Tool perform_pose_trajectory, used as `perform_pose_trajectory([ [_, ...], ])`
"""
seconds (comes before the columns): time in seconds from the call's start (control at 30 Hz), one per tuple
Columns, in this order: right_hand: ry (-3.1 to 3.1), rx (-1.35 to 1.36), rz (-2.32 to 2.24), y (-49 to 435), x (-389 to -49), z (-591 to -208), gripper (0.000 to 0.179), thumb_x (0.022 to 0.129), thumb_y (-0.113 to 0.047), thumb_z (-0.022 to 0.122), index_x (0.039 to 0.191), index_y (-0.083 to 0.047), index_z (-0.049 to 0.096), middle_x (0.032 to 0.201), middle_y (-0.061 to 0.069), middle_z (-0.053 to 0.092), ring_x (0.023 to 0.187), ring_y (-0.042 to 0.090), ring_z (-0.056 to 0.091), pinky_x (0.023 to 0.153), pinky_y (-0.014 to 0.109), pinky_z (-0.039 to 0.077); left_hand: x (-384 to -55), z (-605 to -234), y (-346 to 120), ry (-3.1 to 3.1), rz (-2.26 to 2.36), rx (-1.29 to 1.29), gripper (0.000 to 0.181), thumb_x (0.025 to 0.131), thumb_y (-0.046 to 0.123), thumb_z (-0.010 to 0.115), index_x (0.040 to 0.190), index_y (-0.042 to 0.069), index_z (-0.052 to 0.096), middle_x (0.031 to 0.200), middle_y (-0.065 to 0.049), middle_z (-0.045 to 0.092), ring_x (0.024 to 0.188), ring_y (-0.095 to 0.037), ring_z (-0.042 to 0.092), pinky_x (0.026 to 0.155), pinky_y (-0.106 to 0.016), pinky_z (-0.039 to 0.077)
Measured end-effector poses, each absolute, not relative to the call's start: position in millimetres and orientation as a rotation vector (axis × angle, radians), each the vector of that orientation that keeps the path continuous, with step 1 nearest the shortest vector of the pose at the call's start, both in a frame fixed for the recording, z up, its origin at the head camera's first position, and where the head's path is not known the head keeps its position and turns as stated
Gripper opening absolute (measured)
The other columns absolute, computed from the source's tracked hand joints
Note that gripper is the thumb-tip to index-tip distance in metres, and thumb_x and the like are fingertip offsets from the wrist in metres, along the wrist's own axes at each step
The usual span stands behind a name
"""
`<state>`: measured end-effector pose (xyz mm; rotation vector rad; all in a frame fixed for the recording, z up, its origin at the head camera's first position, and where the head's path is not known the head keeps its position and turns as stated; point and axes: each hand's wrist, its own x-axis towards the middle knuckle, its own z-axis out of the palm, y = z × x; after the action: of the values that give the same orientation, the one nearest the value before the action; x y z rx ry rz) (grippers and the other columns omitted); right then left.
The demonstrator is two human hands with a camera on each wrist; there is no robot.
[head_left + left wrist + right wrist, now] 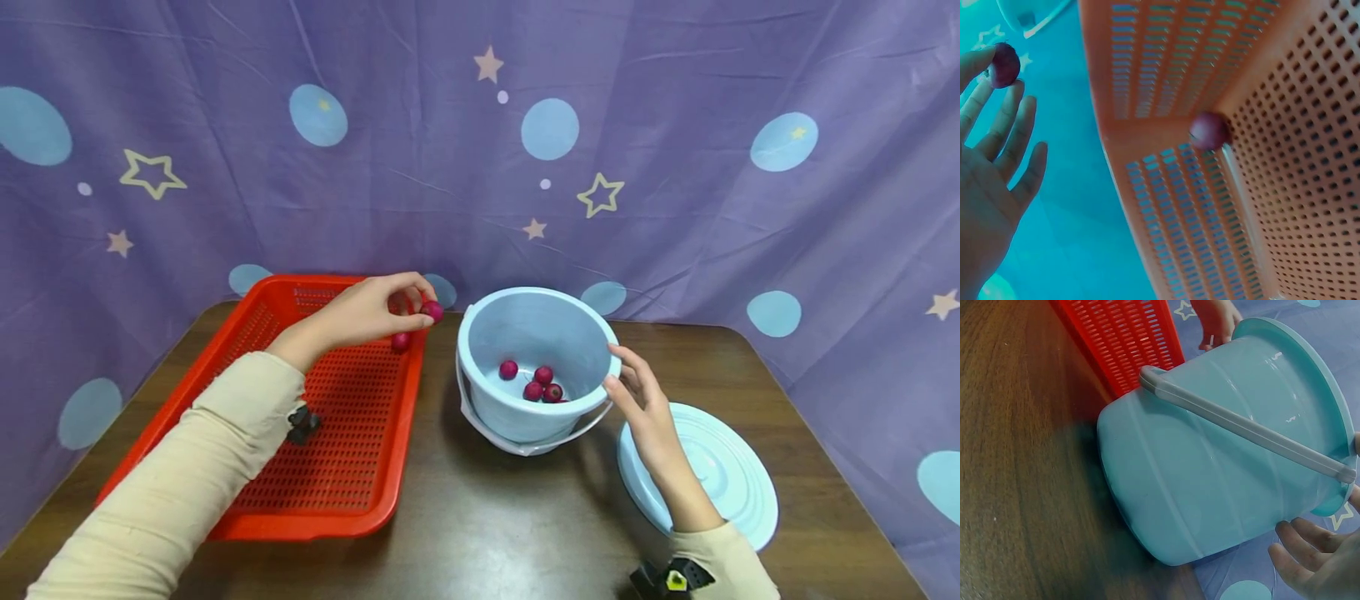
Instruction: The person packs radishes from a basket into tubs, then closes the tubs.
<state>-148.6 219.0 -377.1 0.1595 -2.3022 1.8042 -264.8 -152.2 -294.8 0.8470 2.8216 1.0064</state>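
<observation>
My left hand (382,306) pinches a small round dark-red fruit (432,312) between thumb and fingertips, over the far right edge of the red basket (408,417). In the left wrist view the other fingers are spread behind the fruit (1004,65). Another such fruit (1210,130) lies in a basket corner. Right of the basket stands a light blue bucket (517,421), several of the same fruits (532,391) on its bottom. My right hand (647,404) holds the bucket's right rim, with fingers against its outer wall in the right wrist view.
A light blue round lid (723,475) lies on the brown wooden table (480,517), partly under my right forearm. The bucket's pale handle (517,448) hangs down at the front. Behind the table hangs a purple curtain (450,150) with stars and dots.
</observation>
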Motion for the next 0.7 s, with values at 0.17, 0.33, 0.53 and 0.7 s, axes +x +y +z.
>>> perform_pose_trajectory([
  [0.17,-2.304,0.168,1.803,219.5,-149.1,-377.2,0.045,0.103,-0.016,0.052,0.147,-0.013,0.043,0.134,0.021,0.055,0.118,0.022,0.053,0.093,0.02,0.038,-257.3,-286.8,-139.2,2.828,1.02,0.898,0.024,0.088,0.033,0.075,0.11,0.029,0.064,0.096,0.005,0.064,0.067,-0.018,0.06,0.07,-0.037,0.048],
  [0.33,-2.312,0.163,1.791,219.6,-150.2,-375.9,0.045,0.103,-0.017,0.053,0.147,-0.014,0.044,0.133,0.021,0.055,0.118,0.021,0.053,0.094,0.022,0.037,-252.7,-282.6,-126.1,2.808,1.009,0.94,0.027,0.088,0.037,0.075,0.112,0.03,0.065,0.1,0.006,0.066,0.072,-0.016,0.06,0.068,-0.037,0.049],
  [0.53,-2.312,0.159,1.793,220.0,-151.2,-377.5,0.046,0.102,-0.016,0.053,0.147,-0.014,0.043,0.133,0.022,0.055,0.118,0.022,0.053,0.093,0.022,0.038,-252.4,-285.2,-108.7,2.786,0.965,1.064,0.029,0.086,0.033,0.078,0.113,0.027,0.068,0.1,0.007,0.069,0.083,-0.013,0.06,0.073,-0.034,0.048],
  [0.7,-2.316,0.147,1.789,220.1,-150.1,-378.5,0.046,0.102,-0.017,0.053,0.147,-0.014,0.043,0.133,0.021,0.055,0.118,0.021,0.053,0.095,0.024,0.037,-250.9,-287.0,-99.3,2.797,0.913,1.097,0.028,0.086,0.035,0.078,0.112,0.031,0.068,0.099,0.011,0.069,0.081,-0.012,0.057,0.07,-0.033,0.046],
])
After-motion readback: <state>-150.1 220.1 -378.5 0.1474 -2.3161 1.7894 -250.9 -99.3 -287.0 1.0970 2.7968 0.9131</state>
